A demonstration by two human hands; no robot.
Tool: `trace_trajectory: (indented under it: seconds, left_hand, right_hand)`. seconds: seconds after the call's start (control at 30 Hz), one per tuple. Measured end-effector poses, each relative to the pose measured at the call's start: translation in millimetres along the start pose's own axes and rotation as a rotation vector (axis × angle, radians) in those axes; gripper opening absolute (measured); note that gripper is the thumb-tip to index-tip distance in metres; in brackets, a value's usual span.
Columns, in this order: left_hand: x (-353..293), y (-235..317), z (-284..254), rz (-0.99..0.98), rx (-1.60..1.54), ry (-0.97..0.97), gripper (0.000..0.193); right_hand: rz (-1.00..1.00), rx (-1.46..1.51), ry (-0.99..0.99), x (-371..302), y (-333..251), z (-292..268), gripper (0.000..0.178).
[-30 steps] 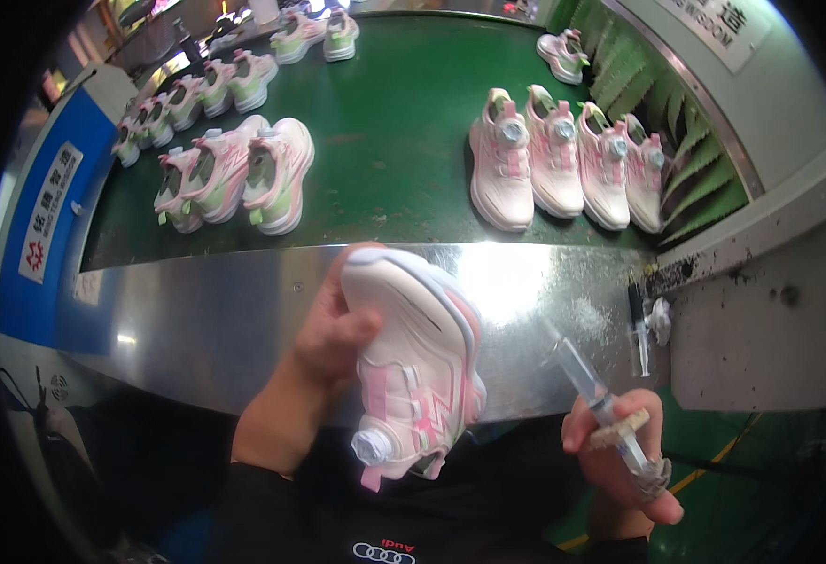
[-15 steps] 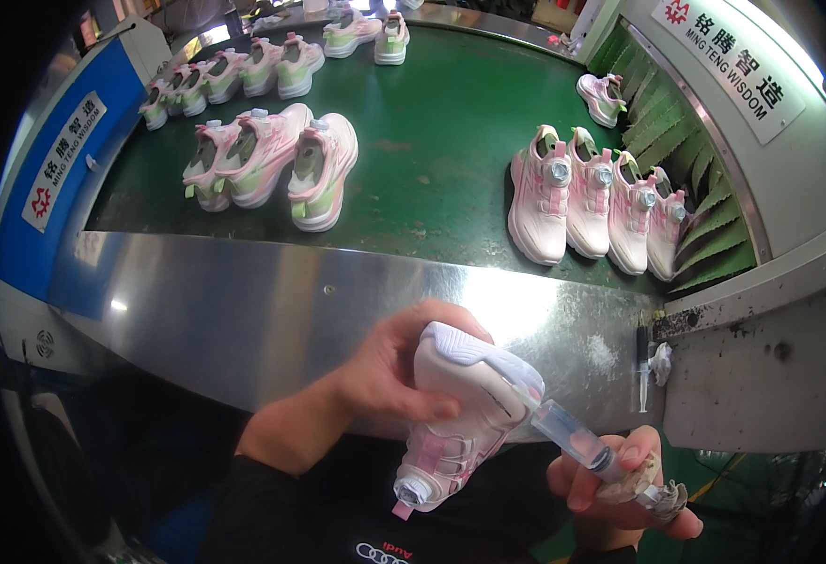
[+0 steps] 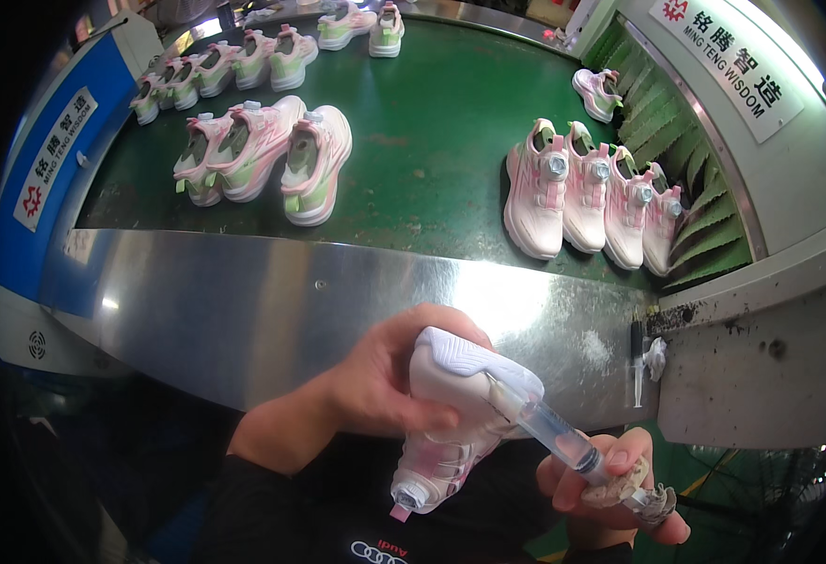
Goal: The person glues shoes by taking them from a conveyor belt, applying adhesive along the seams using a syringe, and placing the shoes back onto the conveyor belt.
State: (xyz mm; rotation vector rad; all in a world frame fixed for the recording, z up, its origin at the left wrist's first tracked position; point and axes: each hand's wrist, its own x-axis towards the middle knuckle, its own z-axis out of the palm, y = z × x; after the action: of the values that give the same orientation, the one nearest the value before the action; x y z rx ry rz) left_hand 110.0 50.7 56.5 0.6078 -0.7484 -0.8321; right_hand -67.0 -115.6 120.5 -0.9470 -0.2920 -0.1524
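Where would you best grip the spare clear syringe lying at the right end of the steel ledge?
Pinch the clear syringe at mid-barrel from above, fingers on its left and right: it lies lengthwise on the steel ledge, crumpled white wad close on its right.

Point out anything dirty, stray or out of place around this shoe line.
Dark grime smears the steel ledge's right end, where a spare syringe and a crumpled wad lie loose. The shoes on the green belt stand in tidy groups.

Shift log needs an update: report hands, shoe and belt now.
Left hand gripping pink-and-white shoe, sole up. Right hand holding syringe, tip at the shoe's edge. Nothing between them; other shoes sit apart on green belt.
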Motion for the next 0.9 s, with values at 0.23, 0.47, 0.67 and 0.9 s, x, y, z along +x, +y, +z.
trace_trajectory:
  seconds: [0.23,0.47,0.67,0.9]
  left_hand:
    - [1,-1,-3,0.035,0.099,0.084,0.063]
    - [0,-1,-20,0.05,0.183,0.092,0.064]
    - [4,-3,-23,0.02,0.172,0.163,0.062]
    - [2,-6,-31,-0.074,0.075,0.353,0.069]
  right_hand:
    - [-0.046,0.01,0.002,-7,3,-4,0.08]
    - [-0.071,0.022,0.034,-15,10,-9,0.085]
    - [-0.09,-0.007,0.022,-18,19,-21,0.082]
    - [-0.043,-0.003,0.083,-34,32,-32,0.085]
